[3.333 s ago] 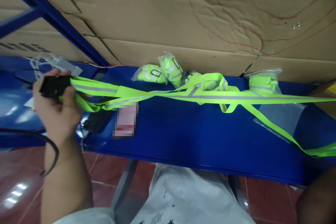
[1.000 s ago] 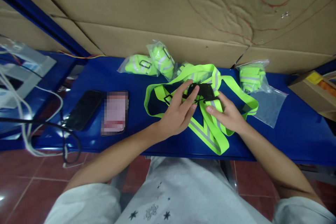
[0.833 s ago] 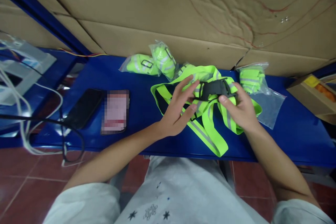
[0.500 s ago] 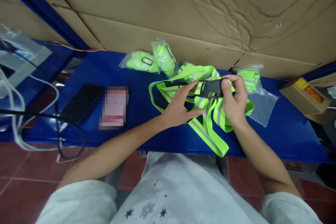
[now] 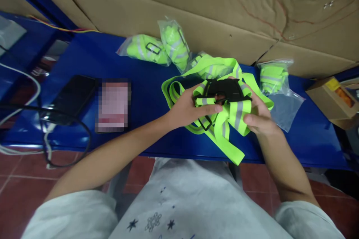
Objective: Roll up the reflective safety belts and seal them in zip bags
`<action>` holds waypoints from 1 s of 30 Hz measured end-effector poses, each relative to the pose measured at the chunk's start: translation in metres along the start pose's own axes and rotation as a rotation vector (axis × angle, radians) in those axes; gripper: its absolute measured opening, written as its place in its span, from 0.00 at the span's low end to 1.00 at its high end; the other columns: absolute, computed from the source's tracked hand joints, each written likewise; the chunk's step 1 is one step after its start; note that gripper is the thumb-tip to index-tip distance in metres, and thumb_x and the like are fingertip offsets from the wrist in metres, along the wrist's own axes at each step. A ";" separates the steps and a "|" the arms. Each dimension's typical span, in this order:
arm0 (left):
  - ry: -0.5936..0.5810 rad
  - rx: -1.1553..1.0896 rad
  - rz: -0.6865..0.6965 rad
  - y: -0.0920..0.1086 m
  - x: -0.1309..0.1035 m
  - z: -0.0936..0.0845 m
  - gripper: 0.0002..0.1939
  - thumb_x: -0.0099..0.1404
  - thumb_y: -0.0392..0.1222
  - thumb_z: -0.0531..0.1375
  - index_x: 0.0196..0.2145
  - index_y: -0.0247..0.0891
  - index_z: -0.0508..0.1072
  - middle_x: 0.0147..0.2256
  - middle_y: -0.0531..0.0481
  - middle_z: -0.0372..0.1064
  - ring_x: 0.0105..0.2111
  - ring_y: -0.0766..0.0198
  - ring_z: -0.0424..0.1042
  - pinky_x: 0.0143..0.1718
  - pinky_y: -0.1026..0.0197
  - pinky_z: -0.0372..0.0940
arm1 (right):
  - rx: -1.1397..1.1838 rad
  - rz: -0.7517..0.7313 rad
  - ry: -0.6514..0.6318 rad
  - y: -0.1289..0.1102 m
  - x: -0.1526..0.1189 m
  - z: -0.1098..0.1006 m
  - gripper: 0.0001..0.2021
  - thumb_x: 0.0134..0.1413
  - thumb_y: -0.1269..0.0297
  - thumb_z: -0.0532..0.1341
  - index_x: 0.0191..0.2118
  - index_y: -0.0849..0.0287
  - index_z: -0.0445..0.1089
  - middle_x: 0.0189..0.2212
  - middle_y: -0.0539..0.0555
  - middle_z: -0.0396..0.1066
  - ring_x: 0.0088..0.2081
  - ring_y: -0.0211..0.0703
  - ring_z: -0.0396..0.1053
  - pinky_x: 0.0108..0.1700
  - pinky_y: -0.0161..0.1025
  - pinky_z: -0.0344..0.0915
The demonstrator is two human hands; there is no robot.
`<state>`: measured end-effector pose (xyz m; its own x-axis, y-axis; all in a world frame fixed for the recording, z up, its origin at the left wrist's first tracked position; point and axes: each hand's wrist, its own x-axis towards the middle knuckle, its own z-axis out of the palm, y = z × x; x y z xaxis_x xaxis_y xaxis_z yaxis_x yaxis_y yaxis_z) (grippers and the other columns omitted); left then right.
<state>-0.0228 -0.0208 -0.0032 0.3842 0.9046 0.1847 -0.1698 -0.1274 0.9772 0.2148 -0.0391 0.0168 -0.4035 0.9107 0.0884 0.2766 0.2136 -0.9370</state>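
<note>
Nearest the body, both hands meet over the front edge of the blue bench (image 5: 157,63), gathering one loose neon-yellow reflective strap (image 5: 224,121) into a bundle. The left hand (image 5: 186,108) is curled around the folded loops from the left, thumb laid across the top; the right hand (image 5: 259,117) cups the bundle from below and from the right, fingers closed under the webbing. The black buckle (image 5: 224,89) sits on top of the bundle, just beyond the left thumb and between the two hands. One tail of the strap hangs down past the bench edge below the hands, and this is likely where trouble starts: if either grip loosens, the springy folds could fan open and the tail could drag the whole thing off the edge; a loop could also snag on the small black slider (image 5: 205,122) under the left fingers and twist the folds. To the left of the left hand lie one pixelated card (image 5: 112,104) and, further left, one dark phone (image 5: 71,97) with a black cable (image 5: 70,119) looping past it. Just right of the right hand lies one empty clear bag (image 5: 286,110). Beyond the hands, against the cardboard wall (image 5: 196,3), I count four bagged straps (image 5: 157,46): two well left of the buckle, one directly behind it, one to the right. Farthest right stands one small cardboard box (image 5: 333,97).
</note>
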 end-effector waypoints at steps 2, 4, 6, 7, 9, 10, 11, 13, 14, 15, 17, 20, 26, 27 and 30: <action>0.020 -0.085 -0.037 -0.001 0.000 0.002 0.30 0.55 0.62 0.74 0.45 0.35 0.76 0.43 0.46 0.78 0.44 0.57 0.77 0.47 0.59 0.71 | 0.072 0.064 0.023 0.005 0.001 0.002 0.40 0.49 0.34 0.70 0.64 0.47 0.68 0.55 0.57 0.76 0.59 0.60 0.73 0.59 0.60 0.72; -0.016 -0.140 -0.113 0.000 -0.001 0.003 0.29 0.55 0.60 0.75 0.44 0.36 0.78 0.42 0.47 0.78 0.44 0.58 0.77 0.48 0.58 0.71 | 0.117 0.108 0.075 0.010 0.004 0.008 0.29 0.54 0.39 0.69 0.56 0.50 0.74 0.53 0.55 0.78 0.59 0.58 0.74 0.59 0.57 0.73; -0.087 -0.159 -0.198 0.002 -0.003 0.003 0.29 0.53 0.58 0.76 0.45 0.35 0.79 0.41 0.46 0.79 0.43 0.57 0.78 0.48 0.56 0.72 | 0.148 0.104 0.116 0.012 0.006 0.012 0.25 0.56 0.39 0.68 0.50 0.52 0.76 0.49 0.55 0.79 0.56 0.58 0.76 0.57 0.57 0.75; -0.105 -0.170 -0.225 0.003 -0.003 0.003 0.29 0.54 0.58 0.76 0.45 0.35 0.79 0.40 0.46 0.79 0.42 0.56 0.79 0.48 0.55 0.72 | 0.158 0.092 0.127 0.012 0.007 0.012 0.24 0.57 0.38 0.67 0.48 0.52 0.76 0.48 0.55 0.79 0.55 0.58 0.77 0.56 0.58 0.75; -0.127 -0.224 -0.231 0.006 -0.005 0.003 0.25 0.58 0.56 0.74 0.44 0.36 0.79 0.39 0.45 0.79 0.43 0.55 0.79 0.49 0.53 0.73 | 0.162 0.086 0.133 0.009 0.007 0.010 0.24 0.57 0.38 0.67 0.48 0.52 0.76 0.46 0.55 0.79 0.53 0.58 0.78 0.54 0.58 0.76; -0.148 -0.270 -0.224 0.008 -0.005 0.003 0.22 0.61 0.56 0.72 0.42 0.36 0.79 0.39 0.45 0.79 0.43 0.55 0.79 0.50 0.52 0.73 | 0.162 0.097 0.134 0.007 0.006 0.008 0.24 0.56 0.39 0.68 0.49 0.51 0.76 0.46 0.55 0.79 0.52 0.57 0.78 0.54 0.58 0.76; -0.181 -0.320 -0.223 0.009 -0.005 0.004 0.19 0.63 0.55 0.70 0.40 0.35 0.79 0.38 0.44 0.79 0.43 0.54 0.80 0.50 0.51 0.73 | 0.165 0.118 0.124 0.004 0.006 0.006 0.25 0.56 0.40 0.69 0.51 0.52 0.75 0.46 0.55 0.79 0.52 0.56 0.78 0.54 0.58 0.77; -0.235 -0.408 -0.243 0.012 -0.006 0.004 0.17 0.66 0.54 0.68 0.35 0.36 0.77 0.35 0.46 0.77 0.39 0.56 0.80 0.47 0.52 0.74 | 0.173 0.173 0.062 -0.001 0.006 0.001 0.25 0.55 0.43 0.71 0.52 0.53 0.75 0.45 0.56 0.80 0.51 0.55 0.78 0.55 0.57 0.76; -0.230 -0.439 -0.266 0.013 -0.006 0.004 0.17 0.66 0.54 0.68 0.32 0.36 0.75 0.31 0.48 0.75 0.35 0.59 0.78 0.43 0.54 0.74 | 0.178 0.195 0.032 -0.003 0.006 -0.001 0.24 0.54 0.46 0.72 0.51 0.54 0.75 0.44 0.55 0.80 0.50 0.54 0.78 0.56 0.57 0.75; -0.214 -0.461 -0.297 0.014 -0.006 0.004 0.18 0.65 0.54 0.69 0.30 0.37 0.73 0.28 0.51 0.71 0.30 0.63 0.76 0.40 0.55 0.74 | 0.189 0.212 0.015 -0.005 0.007 -0.002 0.22 0.53 0.48 0.73 0.49 0.54 0.76 0.42 0.55 0.80 0.48 0.53 0.79 0.57 0.57 0.75; -0.197 -0.458 -0.351 0.015 -0.005 0.004 0.21 0.63 0.57 0.70 0.29 0.38 0.70 0.22 0.57 0.62 0.22 0.68 0.67 0.33 0.59 0.70 | 0.232 0.235 0.042 -0.006 0.009 -0.001 0.19 0.52 0.51 0.74 0.46 0.54 0.77 0.40 0.53 0.81 0.45 0.51 0.80 0.57 0.55 0.75; -0.202 -0.264 -0.313 0.015 -0.005 0.003 0.23 0.64 0.62 0.68 0.33 0.37 0.74 0.21 0.57 0.62 0.22 0.68 0.65 0.30 0.60 0.67 | 0.332 0.248 0.180 -0.007 0.012 0.006 0.19 0.49 0.51 0.76 0.45 0.51 0.76 0.39 0.51 0.80 0.42 0.50 0.79 0.51 0.53 0.78; -0.106 0.031 -0.217 0.009 -0.003 0.003 0.31 0.72 0.67 0.55 0.37 0.34 0.80 0.27 0.48 0.75 0.30 0.63 0.75 0.35 0.61 0.69 | 0.442 0.321 0.020 -0.011 0.013 0.017 0.22 0.56 0.41 0.69 0.41 0.57 0.73 0.24 0.48 0.67 0.22 0.37 0.63 0.24 0.40 0.66; -0.102 0.021 -0.231 0.007 -0.003 0.003 0.33 0.72 0.68 0.53 0.37 0.34 0.80 0.28 0.48 0.76 0.31 0.63 0.76 0.36 0.61 0.70 | 0.422 0.304 0.005 -0.010 0.012 0.019 0.23 0.55 0.41 0.69 0.41 0.57 0.73 0.22 0.47 0.65 0.21 0.36 0.61 0.25 0.39 0.65; -0.091 -0.013 -0.190 -0.002 -0.002 0.006 0.35 0.72 0.70 0.52 0.40 0.33 0.80 0.34 0.44 0.80 0.36 0.61 0.79 0.44 0.59 0.72 | 0.254 0.237 0.090 0.000 0.010 0.025 0.20 0.58 0.43 0.69 0.41 0.57 0.75 0.25 0.48 0.68 0.28 0.38 0.68 0.35 0.40 0.72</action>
<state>-0.0179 -0.0249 -0.0048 0.4908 0.8712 0.0062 -0.0980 0.0482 0.9940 0.1885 -0.0386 0.0091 -0.2722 0.9544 -0.1226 0.1230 -0.0919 -0.9881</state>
